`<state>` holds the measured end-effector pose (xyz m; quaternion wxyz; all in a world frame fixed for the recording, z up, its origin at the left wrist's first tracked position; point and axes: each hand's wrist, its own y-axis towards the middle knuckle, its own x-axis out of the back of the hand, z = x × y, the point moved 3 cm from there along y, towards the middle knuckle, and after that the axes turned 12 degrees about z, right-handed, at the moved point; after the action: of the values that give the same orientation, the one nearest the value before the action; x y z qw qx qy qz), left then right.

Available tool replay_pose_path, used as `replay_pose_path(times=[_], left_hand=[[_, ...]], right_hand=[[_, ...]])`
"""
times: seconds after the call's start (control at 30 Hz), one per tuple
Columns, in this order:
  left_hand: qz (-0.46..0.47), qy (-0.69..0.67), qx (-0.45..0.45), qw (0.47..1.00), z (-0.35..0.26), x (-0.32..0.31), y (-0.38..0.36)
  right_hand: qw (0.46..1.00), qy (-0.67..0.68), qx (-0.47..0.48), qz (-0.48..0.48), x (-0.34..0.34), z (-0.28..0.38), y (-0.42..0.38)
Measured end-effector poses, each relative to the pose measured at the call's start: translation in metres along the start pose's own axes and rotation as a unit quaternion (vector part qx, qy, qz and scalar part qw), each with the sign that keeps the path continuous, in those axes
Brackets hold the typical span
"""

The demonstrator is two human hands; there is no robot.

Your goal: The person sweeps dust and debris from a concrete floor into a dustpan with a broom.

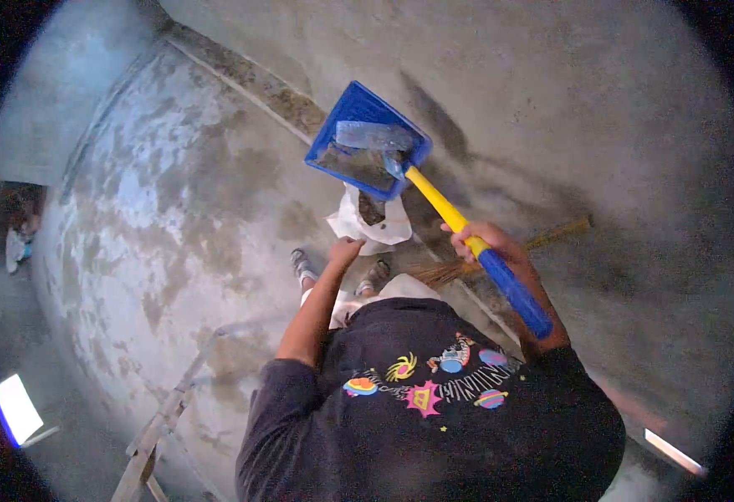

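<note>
My right hand (485,241) is wrapped round the yellow and blue handle of a blue dustpan (327,149). The pan is held up over a white sack (396,227), tilted, with some dark dirt showing inside it. Below the pan, the sack stands on the floor with its mouth open, and dark material is visible inside. My left hand (347,252) is closed at the near edge of the sack and grips its rim. Beside my feet, a straw broom (444,272) lies partly hidden behind my right forearm.
A ledge or channel (254,79) runs along the base of the concrete wall (601,100). Wet-looking patches mark the floor (183,192) on the left. A wooden stand or ladder (153,443) is at the lower left. Something pale and blurred (17,249) is at the far left.
</note>
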<state>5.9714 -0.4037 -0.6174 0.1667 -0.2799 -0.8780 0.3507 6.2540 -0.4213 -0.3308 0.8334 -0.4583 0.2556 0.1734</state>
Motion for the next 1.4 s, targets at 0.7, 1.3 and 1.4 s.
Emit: replay_pose_path(times=[0.7, 1.3, 1.4], left_hand=[[-0.274, -0.001, -0.042, 0.961, 0.052, 0.121, 0.190], [-0.186, 0.047, -0.063, 0.979, 0.101, 0.131, 0.248], [-0.206, 0.067, -0.075, 0.973, 0.094, 0.126, 0.248]], right_hand=[[0.932, -0.205, -0.031, -0.297, 0.004, -0.012, 0.185], [0.806, -0.497, -0.013, -0.321, 0.036, -0.057, 0.258], [0.827, -0.434, -0.071, -0.349, 0.046, -0.055, 0.254]])
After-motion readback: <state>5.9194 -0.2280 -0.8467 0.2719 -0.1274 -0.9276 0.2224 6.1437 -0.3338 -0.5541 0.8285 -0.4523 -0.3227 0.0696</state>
